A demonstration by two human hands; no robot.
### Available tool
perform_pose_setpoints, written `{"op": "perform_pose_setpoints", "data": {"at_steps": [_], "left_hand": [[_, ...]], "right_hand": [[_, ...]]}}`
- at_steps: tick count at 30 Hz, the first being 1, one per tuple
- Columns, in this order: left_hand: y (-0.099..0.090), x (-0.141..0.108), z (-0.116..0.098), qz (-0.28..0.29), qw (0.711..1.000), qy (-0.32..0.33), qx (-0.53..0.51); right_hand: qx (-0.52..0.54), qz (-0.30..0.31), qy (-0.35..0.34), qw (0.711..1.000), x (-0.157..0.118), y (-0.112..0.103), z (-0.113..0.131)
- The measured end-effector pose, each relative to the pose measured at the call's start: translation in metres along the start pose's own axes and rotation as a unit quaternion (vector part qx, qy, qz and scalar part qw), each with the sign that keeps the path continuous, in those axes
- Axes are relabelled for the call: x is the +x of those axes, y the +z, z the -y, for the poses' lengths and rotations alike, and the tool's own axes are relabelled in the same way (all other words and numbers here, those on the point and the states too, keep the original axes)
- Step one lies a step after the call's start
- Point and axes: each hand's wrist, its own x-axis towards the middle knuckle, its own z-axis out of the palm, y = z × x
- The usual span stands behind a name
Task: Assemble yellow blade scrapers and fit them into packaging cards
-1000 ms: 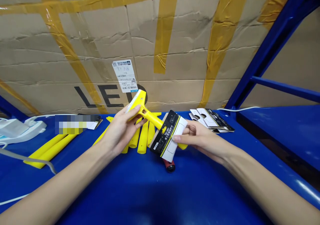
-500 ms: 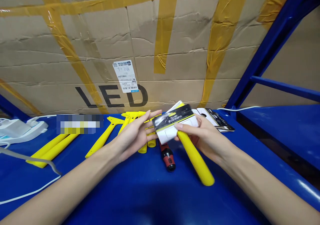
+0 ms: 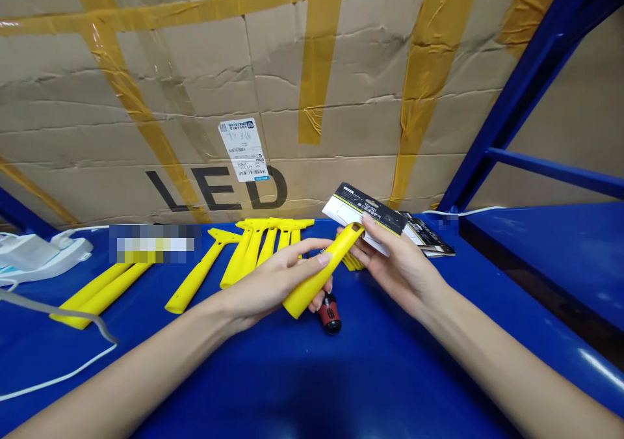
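**Bare hands work over a blue steel bench (image 3: pixel 312 387) before a crumpled, amber-taped cardboard carton (image 3: pixel 312 81).**
Moulded yellow plastic scrapers (image 3: pixel 258 247) lie in a far row. The left hand (image 3: pixel 273 283) grasps a smooth yellow scraper handle (image 3: pixel 316 276) above a red-and-black screwdriver handle (image 3: pixel 330 315); the right hand (image 3: pixel 397 263) pinches a glossy black-and-white card pack (image 3: pixel 363 214) between its fingers.

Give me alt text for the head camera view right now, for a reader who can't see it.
The left hand holds a yellow handle, its far end by the right hand, which grips a black-and-white packaging card. More yellow scrapers lie in a row on a blue bench, with a screwdriver handle under the hands, before a taped cardboard box printed LED.
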Motion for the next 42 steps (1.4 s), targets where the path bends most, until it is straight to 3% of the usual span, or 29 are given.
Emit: {"op": "perform_pose_setpoints", "data": {"at_steps": [5, 10, 14, 18, 25, 30, 35, 38, 42], "left_hand": [[-0.008, -0.001, -0.005, 0.018, 0.998, -0.011, 0.06], [-0.007, 0.001, -0.005, -0.01, 0.986, 0.037, 0.16], [-0.006, 0.001, -0.004, -0.036, 0.966, 0.076, 0.244], [-0.011, -0.004, -0.008, -0.038, 0.945, 0.084, 0.314], [-0.033, -0.015, -0.011, -0.018, 0.94, 0.087, 0.328], [-0.057, -0.031, -0.011, -0.034, 0.943, 0.082, 0.32], [-0.092, -0.059, -0.019, -0.092, 0.936, 0.082, 0.329], [-0.119, -0.079, -0.027, -0.144, 0.903, 0.091, 0.395], [-0.152, -0.109, -0.037, -0.225, 0.832, 0.115, 0.493]], "right_hand": [[-0.014, -0.04, 0.012, 0.999, 0.004, -0.005, 0.006], [-0.014, 0.013, 0.074, 0.997, 0.002, -0.003, 0.002], [-0.044, 0.05, 0.059, 0.996, 0.004, -0.007, 0.003], [-0.065, 0.036, 0.055, 0.996, 0.006, -0.012, 0.007], [-0.154, 0.051, 0.04, 0.986, 0.008, -0.001, 0.007], [-0.18, 0.081, 0.042, 0.979, 0.018, 0.025, 0.0], [-0.196, 0.094, 0.062, 0.974, 0.037, 0.065, -0.012], [-0.218, 0.111, 0.085, 0.966, 0.05, 0.095, -0.017], [-0.232, 0.148, 0.076, 0.958, 0.068, 0.142, -0.026]]}}
